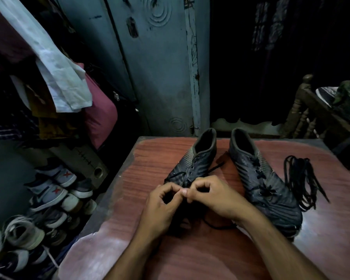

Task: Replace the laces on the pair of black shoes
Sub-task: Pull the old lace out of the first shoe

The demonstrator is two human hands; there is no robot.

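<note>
My hands hide the left shoe's toe.
Left hand (162,209) and right hand (214,197) pinch its black lace (215,168); spare laces (303,182) lie beside the laced right shoe (259,178).

Two bare forearms enter from the bottom edge, without sleeves, a watch or a bracelet in view. The left hand (163,207) and the right hand (214,196) are bare too: no gloves and no rings to be seen. The fingernails are short, one showing pale where the fingers meet
</note>
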